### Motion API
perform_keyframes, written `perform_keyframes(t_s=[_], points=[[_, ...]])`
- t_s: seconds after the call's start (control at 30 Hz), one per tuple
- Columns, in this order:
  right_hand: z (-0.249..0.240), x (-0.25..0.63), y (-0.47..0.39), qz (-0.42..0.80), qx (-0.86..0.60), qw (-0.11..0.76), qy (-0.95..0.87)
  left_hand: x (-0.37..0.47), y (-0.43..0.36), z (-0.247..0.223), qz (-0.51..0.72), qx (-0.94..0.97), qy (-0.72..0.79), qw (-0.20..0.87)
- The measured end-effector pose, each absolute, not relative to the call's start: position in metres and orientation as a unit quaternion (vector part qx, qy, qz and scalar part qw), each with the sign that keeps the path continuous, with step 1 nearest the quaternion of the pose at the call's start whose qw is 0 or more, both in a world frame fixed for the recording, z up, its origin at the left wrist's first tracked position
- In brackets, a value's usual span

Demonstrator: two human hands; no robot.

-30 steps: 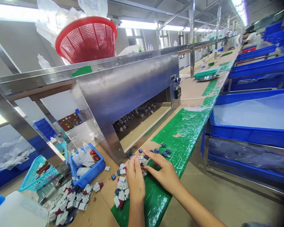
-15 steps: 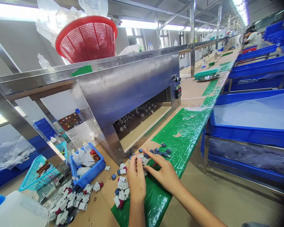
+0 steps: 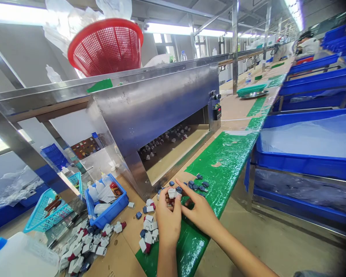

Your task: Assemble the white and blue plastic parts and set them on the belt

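My left hand (image 3: 169, 219) is closed around a small white plastic block (image 3: 172, 193), gripped between thumb and fingers. My right hand (image 3: 200, 211) is close beside it, index finger and thumb apart, the index tip near a small dark blue piece (image 3: 178, 189). Whether that piece touches the finger or lies on the bench behind is unclear. Several dark blue pieces (image 3: 202, 188) lie on the green-covered bench just beyond my hands. To the left of my left hand is a small group of white blocks (image 3: 148, 236), some with maroon or dark blue parts.
A metal machine (image 3: 161, 100) with an opening stands behind my hands. At left are a blue basket (image 3: 115, 209) of bottles, a larger pile of white blocks (image 3: 86, 246) and a white jug (image 3: 25, 254). Blue trays (image 3: 305, 157) stand at right; a person (image 3: 308, 46) sits far off.
The white block has turned in my left hand and shows more of its side. My right fingers have drawn slightly away from it, the gap between index finger and thumb wider.
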State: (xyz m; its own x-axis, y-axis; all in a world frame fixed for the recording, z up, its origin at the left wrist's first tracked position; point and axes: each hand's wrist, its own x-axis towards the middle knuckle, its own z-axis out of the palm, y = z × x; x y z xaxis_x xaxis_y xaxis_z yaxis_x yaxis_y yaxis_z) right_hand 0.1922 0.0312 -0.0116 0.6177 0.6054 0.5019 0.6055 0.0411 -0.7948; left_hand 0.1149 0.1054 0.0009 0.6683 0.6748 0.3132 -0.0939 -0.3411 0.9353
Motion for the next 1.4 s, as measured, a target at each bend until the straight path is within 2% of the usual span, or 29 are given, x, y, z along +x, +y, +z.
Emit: perform_keyframes(t_s=[1.2,1.4], points=[[-0.011,0.194,0.031,0.075,-0.678,0.599,-0.419,0.112,0.099,0.008,0.313,0.768,0.178,0.529],[-0.011,0.196,0.033,0.056,-0.68,0.619,-0.389,0.113,0.101,0.005,0.344,0.739,0.19,0.547]])
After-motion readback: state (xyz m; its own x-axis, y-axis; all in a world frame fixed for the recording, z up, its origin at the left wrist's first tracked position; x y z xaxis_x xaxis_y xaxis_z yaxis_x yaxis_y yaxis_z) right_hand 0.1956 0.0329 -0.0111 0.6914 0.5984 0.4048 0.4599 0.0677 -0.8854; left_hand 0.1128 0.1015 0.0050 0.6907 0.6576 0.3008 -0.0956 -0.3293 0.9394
